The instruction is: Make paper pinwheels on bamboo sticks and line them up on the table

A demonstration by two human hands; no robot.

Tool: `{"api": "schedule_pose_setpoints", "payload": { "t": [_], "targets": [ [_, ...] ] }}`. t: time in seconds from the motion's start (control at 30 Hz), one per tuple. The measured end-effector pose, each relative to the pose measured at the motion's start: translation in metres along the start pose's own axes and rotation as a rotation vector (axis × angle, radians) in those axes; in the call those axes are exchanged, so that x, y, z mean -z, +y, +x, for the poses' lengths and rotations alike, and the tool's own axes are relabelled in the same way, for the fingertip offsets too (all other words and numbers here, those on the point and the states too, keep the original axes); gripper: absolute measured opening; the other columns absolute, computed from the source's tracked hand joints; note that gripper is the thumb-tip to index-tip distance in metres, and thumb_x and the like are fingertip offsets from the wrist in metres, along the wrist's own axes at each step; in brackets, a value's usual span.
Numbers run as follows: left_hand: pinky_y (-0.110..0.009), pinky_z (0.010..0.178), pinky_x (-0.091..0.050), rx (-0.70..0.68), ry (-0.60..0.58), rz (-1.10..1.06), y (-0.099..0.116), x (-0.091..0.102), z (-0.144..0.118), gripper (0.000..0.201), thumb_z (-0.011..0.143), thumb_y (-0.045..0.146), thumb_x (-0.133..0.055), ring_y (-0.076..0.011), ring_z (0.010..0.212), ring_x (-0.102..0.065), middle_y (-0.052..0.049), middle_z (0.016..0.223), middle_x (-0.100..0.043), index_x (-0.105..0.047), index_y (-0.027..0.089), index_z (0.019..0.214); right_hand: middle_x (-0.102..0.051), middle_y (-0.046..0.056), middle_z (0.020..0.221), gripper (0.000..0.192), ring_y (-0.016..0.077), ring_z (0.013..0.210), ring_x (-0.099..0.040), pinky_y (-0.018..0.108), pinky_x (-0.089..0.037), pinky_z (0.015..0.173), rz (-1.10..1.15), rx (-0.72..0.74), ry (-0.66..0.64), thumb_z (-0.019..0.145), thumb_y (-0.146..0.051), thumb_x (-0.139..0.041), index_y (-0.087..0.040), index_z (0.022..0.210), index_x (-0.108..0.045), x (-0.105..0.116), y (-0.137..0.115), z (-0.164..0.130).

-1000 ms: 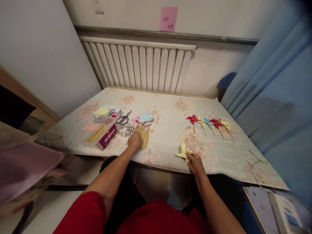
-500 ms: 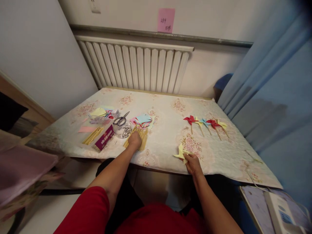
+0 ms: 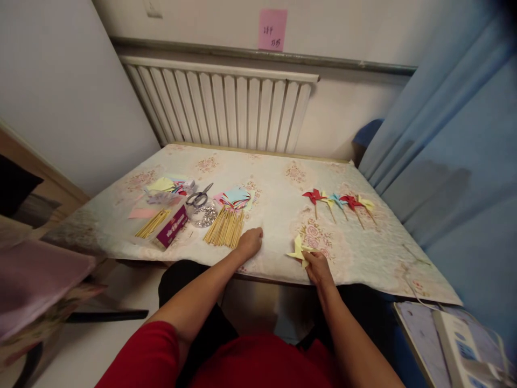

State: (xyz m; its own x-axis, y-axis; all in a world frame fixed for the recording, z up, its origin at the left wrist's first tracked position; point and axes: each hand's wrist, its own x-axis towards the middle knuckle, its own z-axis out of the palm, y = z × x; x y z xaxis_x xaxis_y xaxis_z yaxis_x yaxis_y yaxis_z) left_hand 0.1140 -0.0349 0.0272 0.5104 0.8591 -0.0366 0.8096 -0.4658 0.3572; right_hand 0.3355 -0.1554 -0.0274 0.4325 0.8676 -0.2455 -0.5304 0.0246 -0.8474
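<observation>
At the near edge of the table (image 3: 278, 215), the right hand (image 3: 317, 268) pinches a yellow paper pinwheel head (image 3: 299, 250), lying partly on the floral cloth. Just left of it, the left hand (image 3: 249, 242) rests curled near the same edge; whether it grips a stick cannot be told. Beside that hand lies a loose bundle of wooden sticks (image 3: 225, 228). A careless sweep of the forearm could roll these off the near edge. Farther back sit a dish of pins (image 3: 203, 214) under scissors (image 3: 199, 197), and folded coloured papers (image 3: 237, 198). Toward the right edge, finished pinwheels (image 3: 338, 202) lie in a row.
</observation>
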Motion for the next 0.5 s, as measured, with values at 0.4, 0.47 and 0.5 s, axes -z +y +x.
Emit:
{"api": "schedule_pose_setpoints", "payload": {
  "t": [0.4,0.47,0.5],
  "targets": [
    [-0.037,0.084,-0.045,-0.322,-0.176,0.160,0.014,-0.017,-0.002,0.020,0.088,0.013,-0.043,-0.0245,0.099,-0.059,-0.016,0.101,-0.063,-0.063,0.013,0.093,-0.074,0.005,0.077,0.030,0.0201,0.068,-0.068,0.030,-0.059,0.063,0.032,0.014,-0.005,0.050,-0.024,-0.084,-0.015,0.075,-0.070,0.003,0.003,0.002],
    [-0.037,0.085,-0.044,-0.362,-0.186,0.181,0.014,-0.015,0.000,0.019,0.088,0.014,-0.045,-0.0249,0.099,-0.058,-0.015,0.099,-0.063,-0.063,0.014,0.091,-0.074,0.005,0.077,0.030,0.0202,0.068,-0.069,0.030,-0.059,0.063,0.033,0.017,0.004,0.049,-0.024,-0.084,-0.015,0.075,-0.070,0.003,0.003,0.002],
    [-0.037,0.085,-0.044,-0.377,-0.192,0.188,0.014,-0.013,0.001,0.018,0.088,0.015,-0.046,-0.0248,0.099,-0.057,-0.014,0.098,-0.063,-0.063,0.014,0.091,-0.074,0.005,0.078,0.031,0.0202,0.069,-0.069,0.030,-0.059,0.063,0.035,0.019,0.009,0.049,-0.024,-0.084,-0.015,0.075,-0.070,0.003,0.003,0.002]
  ]
}}
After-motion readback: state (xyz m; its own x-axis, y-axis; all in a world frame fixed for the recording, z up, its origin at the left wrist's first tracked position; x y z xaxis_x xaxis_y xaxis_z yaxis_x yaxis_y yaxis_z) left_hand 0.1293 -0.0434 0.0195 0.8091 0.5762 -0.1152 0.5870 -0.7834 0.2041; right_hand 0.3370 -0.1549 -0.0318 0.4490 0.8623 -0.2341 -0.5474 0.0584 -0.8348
